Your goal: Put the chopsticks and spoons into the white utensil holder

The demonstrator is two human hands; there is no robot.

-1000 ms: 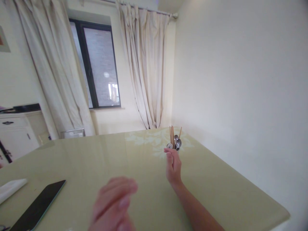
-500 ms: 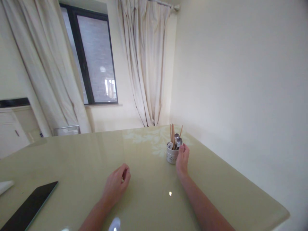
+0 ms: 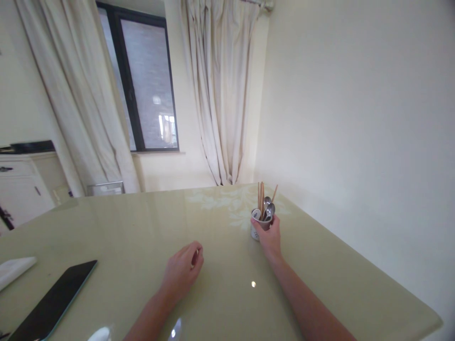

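Note:
On the far right part of the table stands a small white utensil holder (image 3: 255,232) with a pattern of holes. It holds several wooden chopsticks (image 3: 262,196), metal spoons (image 3: 271,209) and a white spoon-like piece (image 3: 256,214). My right hand (image 3: 270,240) grips the holder from the near side, thumb on its left and fingers round its right; part of its wall is hidden behind the hand. Left of it and nearer to me, my left hand (image 3: 183,269) rests on the table with loosely curled fingers, and I see nothing in it.
A dark tablet (image 3: 57,298) lies on the table's left side, with a white object (image 3: 14,271) beyond it. The glossy green tabletop (image 3: 135,237) meets a pale wall (image 3: 355,142) on the right. Curtains (image 3: 220,94) and a window (image 3: 149,85) are behind.
My right thumb has come across the holder's front, so the hand now grips it where it was only beside it before. The view has shifted slightly left; my left hand stays curled.

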